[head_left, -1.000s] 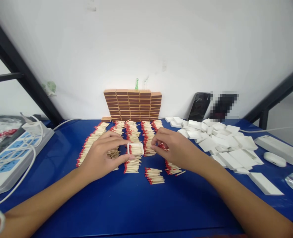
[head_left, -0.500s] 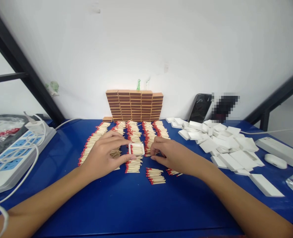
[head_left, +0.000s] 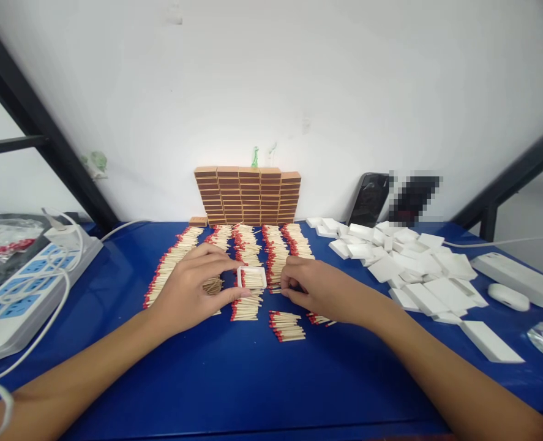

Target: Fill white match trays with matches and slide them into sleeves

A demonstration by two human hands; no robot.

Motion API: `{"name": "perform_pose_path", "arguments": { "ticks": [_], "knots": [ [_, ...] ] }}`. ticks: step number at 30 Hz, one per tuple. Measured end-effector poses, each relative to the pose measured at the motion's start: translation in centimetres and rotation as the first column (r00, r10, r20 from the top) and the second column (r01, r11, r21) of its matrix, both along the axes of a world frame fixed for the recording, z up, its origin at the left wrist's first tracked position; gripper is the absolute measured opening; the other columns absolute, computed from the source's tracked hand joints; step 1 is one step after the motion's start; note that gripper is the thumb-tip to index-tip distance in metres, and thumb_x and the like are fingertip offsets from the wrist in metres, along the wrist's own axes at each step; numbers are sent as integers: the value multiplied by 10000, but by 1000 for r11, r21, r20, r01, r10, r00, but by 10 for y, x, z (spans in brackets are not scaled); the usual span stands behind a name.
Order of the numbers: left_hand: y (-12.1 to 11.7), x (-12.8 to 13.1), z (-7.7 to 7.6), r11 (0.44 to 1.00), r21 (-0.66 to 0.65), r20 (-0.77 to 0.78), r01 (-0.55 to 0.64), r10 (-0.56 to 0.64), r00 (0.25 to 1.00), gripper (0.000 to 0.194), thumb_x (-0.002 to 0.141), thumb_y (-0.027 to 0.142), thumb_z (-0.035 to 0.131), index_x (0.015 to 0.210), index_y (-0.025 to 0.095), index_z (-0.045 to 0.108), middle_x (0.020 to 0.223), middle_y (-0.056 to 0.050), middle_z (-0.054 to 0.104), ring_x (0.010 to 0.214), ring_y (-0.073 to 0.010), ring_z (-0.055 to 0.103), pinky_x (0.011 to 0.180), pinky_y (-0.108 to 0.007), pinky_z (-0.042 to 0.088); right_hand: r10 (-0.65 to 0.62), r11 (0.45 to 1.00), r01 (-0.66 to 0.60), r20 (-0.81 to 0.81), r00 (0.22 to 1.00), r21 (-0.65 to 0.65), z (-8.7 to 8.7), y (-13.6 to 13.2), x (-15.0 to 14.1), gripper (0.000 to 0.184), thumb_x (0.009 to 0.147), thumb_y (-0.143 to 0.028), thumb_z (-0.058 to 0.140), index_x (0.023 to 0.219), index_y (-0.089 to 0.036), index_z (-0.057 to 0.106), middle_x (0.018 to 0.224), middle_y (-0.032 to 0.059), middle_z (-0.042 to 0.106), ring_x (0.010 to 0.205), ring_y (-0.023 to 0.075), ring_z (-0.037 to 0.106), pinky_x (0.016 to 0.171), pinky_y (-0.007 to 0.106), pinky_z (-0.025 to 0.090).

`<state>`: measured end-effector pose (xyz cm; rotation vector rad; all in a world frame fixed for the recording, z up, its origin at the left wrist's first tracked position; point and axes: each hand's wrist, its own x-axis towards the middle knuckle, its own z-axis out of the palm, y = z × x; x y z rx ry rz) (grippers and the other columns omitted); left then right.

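My left hand [head_left: 193, 285] grips a small white matchbox tray [head_left: 264, 278] by its edges, thumb below and fingers above. Red-tipped matches [head_left: 253, 280] lie inside the tray. My right hand [head_left: 314, 289] is closed, its thumb and fingers curled together by the lower end of a row of matches [head_left: 277, 251]; anything between the fingertips is hidden. Right of it, a further row of matches [head_left: 299, 240] is partly covered by this hand. Nearer to me lies a separate small pile of matches [head_left: 288, 326]. On the left, another long row of matches [head_left: 170, 266] runs beside my left hand.
Stacked brown matchboxes [head_left: 248, 196] stand against the wall, with one matchbox [head_left: 198, 221] beside them. White empty trays [head_left: 409, 257] are heaped on the right, near a white earbud case [head_left: 509, 296]. A black phone [head_left: 369, 199] leans behind. A power strip [head_left: 27, 294] with cables lies left.
My right hand has come slightly down and towards me from the matches, its fingers more curled. My left hand still holds the tray in nearly the same place. The view shifts slightly.
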<state>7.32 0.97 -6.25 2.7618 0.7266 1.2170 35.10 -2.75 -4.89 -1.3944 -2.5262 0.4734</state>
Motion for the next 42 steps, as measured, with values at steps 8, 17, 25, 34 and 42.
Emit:
{"name": "perform_pose_path", "arguments": {
  "ticks": [8, 17, 25, 34, 42],
  "knots": [
    [0, 1, 0, 1000, 1, 2, 1, -1, 1000, 358, 820, 390, 849, 1099, 187, 755, 916, -52, 769, 948, -222, 653, 855, -369, 545, -7, 1000, 7, -4, 1000, -7, 0, -1, 1, 92, 956, -157, 600, 872, -194, 590, 914, 20, 643, 790, 157, 554, 696, 297, 406],
    [2, 2, 0, 1000, 2, 4, 5, -5, 1000, 362, 817, 387, 851, 1097, 182, 750, 910, -52, 764, 943, -216, 649, 849, -365, 548, 4, 999, -4, 7, 1000, -38, 2, -1, -1, 139, 970, -147, 571, 839, -191, 573, 915, 31, 648, 790, 159, 553, 690, 294, 401],
    [-2, 1, -1, 1000, -5, -19, 17, -17, 1000, 381, 813, 402, 852, 1117, 197, 748, 920, -47, 764, 961, -214, 648, 852, -363, 553, 18, 997, -32, -215, 976, -64, 14, -9, -3, 135, 1007, -275, 593, 890, -211, 613, 807, -15, 625, 733, 137, 535, 645, 273, 403],
    [-2, 3, -1, 1000, -23, -15, 17, -18, 1000, 383, 813, 425, 847, 1120, 211, 764, 897, -53, 767, 942, -218, 658, 836, -366, 567, -15, 992, -26, -322, 947, -124, 19, -12, -5, 157, 1017, -324, 596, 918, -211, 641, 802, -12, 624, 695, 130, 524, 618, 269, 405],
    [-7, 7, 0, 997, -46, 26, 59, -58, 998, 406, 793, 408, 864, 1132, 209, 763, 883, -60, 775, 938, -230, 659, 837, -380, 572, -53, 999, 50, -430, 901, -17, 0, -12, -30, 100, 983, -260, 640, 911, -201, 679, 860, 15, 629, 777, 145, 554, 688, 281, 442]
  ]
}}
